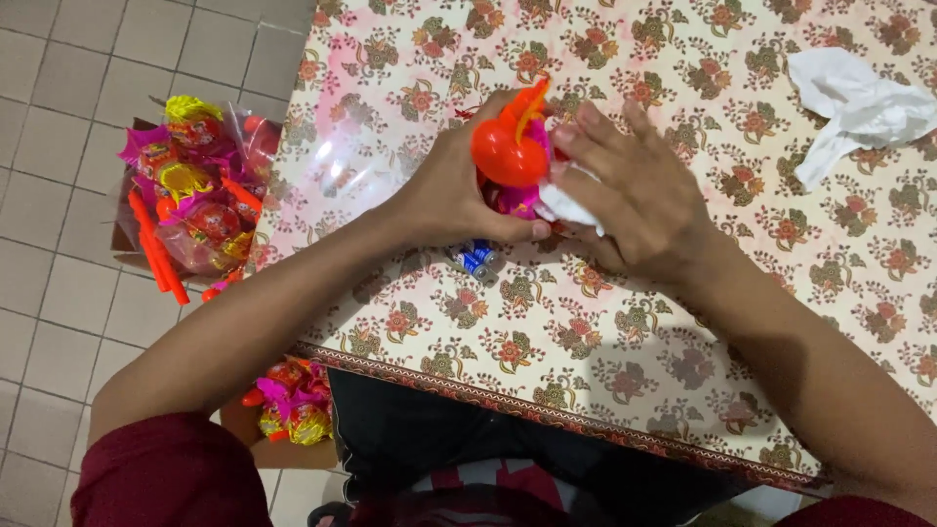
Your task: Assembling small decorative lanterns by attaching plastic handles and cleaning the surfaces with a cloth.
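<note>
My left hand [459,185] grips an orange plastic toy [509,146] with pink parts below it, above the table with the flowered cloth [586,322]. My right hand [639,190] presses a small white cloth [568,203] against the toy's right side. Two small blue batteries [475,259] lie on the cloth just below my left hand.
A crumpled white tissue [854,107] lies at the table's far right. A clear plastic bag [337,171] rests at the table's left edge. A cardboard box of wrapped orange, pink and yellow toys [190,195] stands on the tiled floor at left; more toys [293,400] sit near my lap.
</note>
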